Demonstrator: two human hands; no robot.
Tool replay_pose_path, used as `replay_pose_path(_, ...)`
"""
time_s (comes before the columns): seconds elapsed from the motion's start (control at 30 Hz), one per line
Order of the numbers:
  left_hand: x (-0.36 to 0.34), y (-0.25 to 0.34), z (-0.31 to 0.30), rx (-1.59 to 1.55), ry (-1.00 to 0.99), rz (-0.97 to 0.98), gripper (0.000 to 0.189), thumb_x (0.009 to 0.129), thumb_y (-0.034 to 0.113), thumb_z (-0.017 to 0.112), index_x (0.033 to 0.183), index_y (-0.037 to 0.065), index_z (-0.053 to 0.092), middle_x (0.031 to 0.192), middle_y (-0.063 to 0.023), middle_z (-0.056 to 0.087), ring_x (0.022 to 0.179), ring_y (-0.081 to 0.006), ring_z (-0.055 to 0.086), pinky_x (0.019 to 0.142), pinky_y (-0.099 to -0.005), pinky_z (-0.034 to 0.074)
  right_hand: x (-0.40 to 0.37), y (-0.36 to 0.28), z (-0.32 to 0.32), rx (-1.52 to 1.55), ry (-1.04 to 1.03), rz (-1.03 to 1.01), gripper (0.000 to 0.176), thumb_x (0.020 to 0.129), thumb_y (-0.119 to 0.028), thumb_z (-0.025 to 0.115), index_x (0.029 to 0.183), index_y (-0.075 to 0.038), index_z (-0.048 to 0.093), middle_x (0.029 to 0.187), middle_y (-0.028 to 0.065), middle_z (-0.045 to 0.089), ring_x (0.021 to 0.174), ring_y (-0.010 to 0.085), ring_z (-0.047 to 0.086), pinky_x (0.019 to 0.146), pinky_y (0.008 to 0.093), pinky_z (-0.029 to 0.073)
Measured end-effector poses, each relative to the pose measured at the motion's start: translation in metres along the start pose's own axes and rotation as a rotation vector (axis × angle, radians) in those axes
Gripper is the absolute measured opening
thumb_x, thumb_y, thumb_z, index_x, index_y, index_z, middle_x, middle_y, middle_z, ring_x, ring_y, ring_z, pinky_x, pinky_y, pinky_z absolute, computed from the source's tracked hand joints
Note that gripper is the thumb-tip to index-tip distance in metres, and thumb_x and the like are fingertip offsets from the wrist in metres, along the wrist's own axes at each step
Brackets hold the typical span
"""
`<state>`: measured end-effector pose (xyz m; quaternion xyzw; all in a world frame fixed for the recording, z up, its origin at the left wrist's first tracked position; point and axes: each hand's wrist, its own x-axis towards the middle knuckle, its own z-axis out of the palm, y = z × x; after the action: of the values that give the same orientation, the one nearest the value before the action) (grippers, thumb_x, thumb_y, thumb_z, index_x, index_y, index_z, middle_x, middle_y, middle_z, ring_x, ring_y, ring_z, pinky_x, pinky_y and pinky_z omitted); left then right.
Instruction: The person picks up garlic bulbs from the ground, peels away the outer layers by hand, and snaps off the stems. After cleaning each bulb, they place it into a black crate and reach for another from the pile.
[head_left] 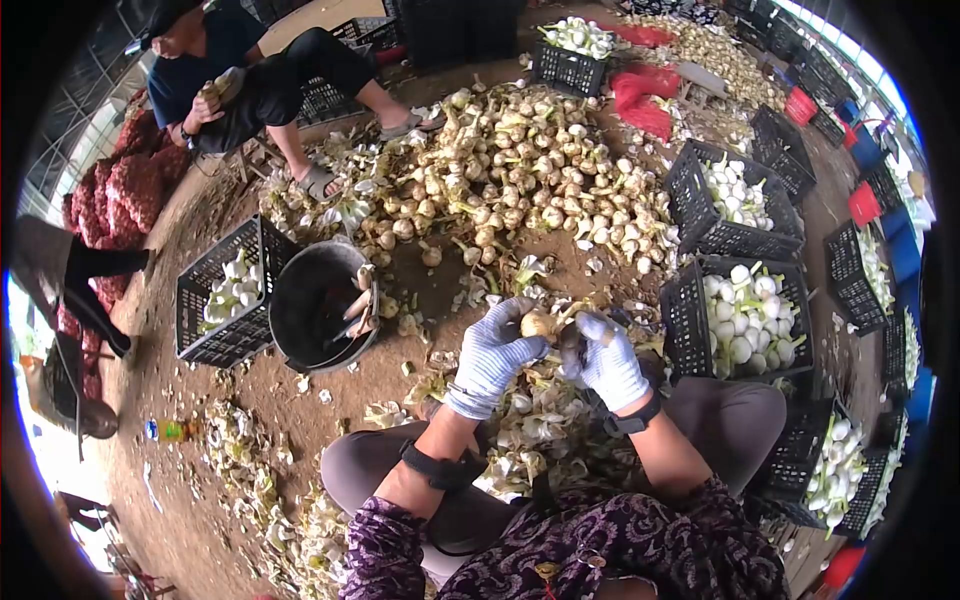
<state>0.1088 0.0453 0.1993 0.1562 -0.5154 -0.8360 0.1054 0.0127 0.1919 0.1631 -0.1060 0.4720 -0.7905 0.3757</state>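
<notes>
Both hands wear striped white gloves and meet above my lap. My left hand (pixel 500 350) is closed around a garlic bulb (pixel 538 324) with a brownish outer skin, its stem end pointing to the right. Close beside that bulb, my right hand (pixel 608 360) has its fingers curled together around something dark at the fingertips; I cannot tell what it is. Beneath the hands, a heap of peeled garlic skins (pixel 545 435) lies between my legs. Just beyond them spreads a big pile of unpeeled garlic bulbs (pixel 520 170).
Black crates (pixel 690 335) of cleaned white garlic (pixel 755 320) line my right. On the left stand a black bucket (pixel 290 325) and another garlic crate (pixel 195 300). A seated person (pixel 215 100) holds something at upper left, near red mesh sacks (pixel 130 185). A red net (pixel 640 105) lies behind the pile.
</notes>
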Motion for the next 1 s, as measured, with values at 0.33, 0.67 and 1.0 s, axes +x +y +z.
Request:
replay_pose_path(0.33, 0.005, -0.011, 0.007, 1.002, -0.057, 0.634, 0.043, 0.059, -0.003, 0.069, 0.099, 0.005, 0.057, 0.100, -0.0116, 0.047, 0.088, -0.0258, 0.055, 0.069, -0.0328, 0.049, 0.003, -0.005, 0.016, 0.097, 0.133, 0.130, 0.027, 0.082, -0.018, 0.063, 0.102, -0.001, 0.058, 0.068, 0.0029, 0.059, 0.050, 0.0114, 0.054, 0.047, 0.0216, 0.042)
replay_pose_path(0.67, 0.008, -0.011, -0.001, -0.190, 0.087, -0.065, 0.032, 0.070, -0.002, 0.065, 0.100, -0.003, 0.054, 0.090, -0.0150, 0.062, 0.071, -0.0246, 0.062, 0.063, -0.0340, 0.055, 0.012, 0.001, 0.004, -0.297, 0.022, -0.233, 0.039, 0.076, -0.003, 0.060, 0.115, -0.001, 0.055, 0.099, 0.0065, 0.063, 0.082, 0.0143, 0.061, 0.075, 0.0255, 0.049)
replay_pose_path(1.0, 0.007, -0.001, 0.002, -0.236, 0.037, -0.131, 0.031, 0.081, 0.005, 0.061, 0.108, -0.008, 0.052, 0.091, -0.0132, 0.062, 0.077, -0.0200, 0.062, 0.059, -0.0304, 0.055, 0.008, 0.000, 0.008, -0.398, 0.046, -0.271, 0.044, 0.076, -0.009, 0.068, 0.117, 0.000, 0.054, 0.106, 0.0063, 0.062, 0.093, 0.0139, 0.058, 0.083, 0.0259, 0.046)
